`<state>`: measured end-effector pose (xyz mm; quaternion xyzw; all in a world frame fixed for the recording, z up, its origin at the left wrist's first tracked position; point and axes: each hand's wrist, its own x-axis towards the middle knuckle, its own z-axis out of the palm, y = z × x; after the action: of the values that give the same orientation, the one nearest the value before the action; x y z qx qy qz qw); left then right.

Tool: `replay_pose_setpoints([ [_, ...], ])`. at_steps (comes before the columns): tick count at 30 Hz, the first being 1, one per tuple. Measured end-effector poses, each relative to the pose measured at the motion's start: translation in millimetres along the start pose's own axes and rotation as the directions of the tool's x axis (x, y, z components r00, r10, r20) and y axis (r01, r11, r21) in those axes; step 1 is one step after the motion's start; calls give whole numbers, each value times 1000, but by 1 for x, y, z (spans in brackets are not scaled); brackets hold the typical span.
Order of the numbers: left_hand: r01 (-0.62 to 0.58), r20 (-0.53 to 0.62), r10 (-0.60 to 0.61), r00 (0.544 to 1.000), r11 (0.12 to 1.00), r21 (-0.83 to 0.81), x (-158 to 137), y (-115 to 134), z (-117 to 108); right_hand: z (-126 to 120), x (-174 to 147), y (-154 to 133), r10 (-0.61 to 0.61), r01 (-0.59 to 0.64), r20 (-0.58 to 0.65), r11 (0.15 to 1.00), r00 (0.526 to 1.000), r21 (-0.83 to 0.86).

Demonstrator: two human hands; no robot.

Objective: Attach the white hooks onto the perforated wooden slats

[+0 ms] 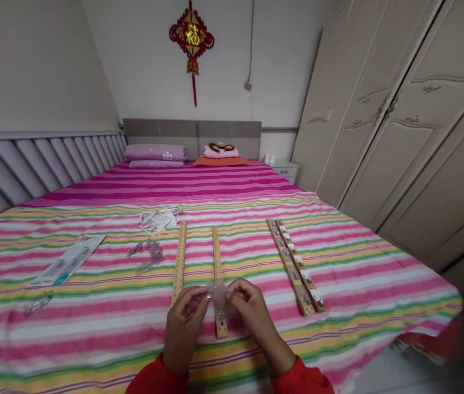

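Observation:
A small translucent piece, pale and roundish, is held between my two hands; its exact kind is too blurred to tell. My left hand pinches its left side with thumb and forefinger, where something shiny shows. On the right side, the fingertips of my right hand are closed on it. Directly beneath lies a narrow wooden strip with small holes, and a small metal fitting sits near its front end. Left of it is a second holed strip, its near end partly behind my left hand.
To the right lie two strips carrying several small fittings, some white. Clear packets, flat packaging, a long blister card and thin wire-like loops lie left on the striped bedspread. A wardrobe stands right.

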<state>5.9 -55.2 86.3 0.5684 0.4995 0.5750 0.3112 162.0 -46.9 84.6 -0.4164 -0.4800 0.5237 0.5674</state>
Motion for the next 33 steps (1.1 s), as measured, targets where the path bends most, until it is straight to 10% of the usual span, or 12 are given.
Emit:
replay_pose_setpoints([
  [7, -115, 23, 112, 993, 980, 164, 6, 4, -11, -11, 5, -16, 7, 26, 142, 972, 990, -234],
  [13, -315, 337, 221, 915, 913, 257, 14, 10, -12, -13, 8, -23, -9, 98, 297, 952, 955, -288],
  [26, 308, 274, -269, 923, 945, -111, 50, 6, 6, -15, 48, 1, 49, -51, 64, 998, 997, 32],
  [33, 398, 175, -368, 913, 898, -186, 84, -23, 37, -15, 70, 33, 108, -103, -25, 983, 994, 151],
])
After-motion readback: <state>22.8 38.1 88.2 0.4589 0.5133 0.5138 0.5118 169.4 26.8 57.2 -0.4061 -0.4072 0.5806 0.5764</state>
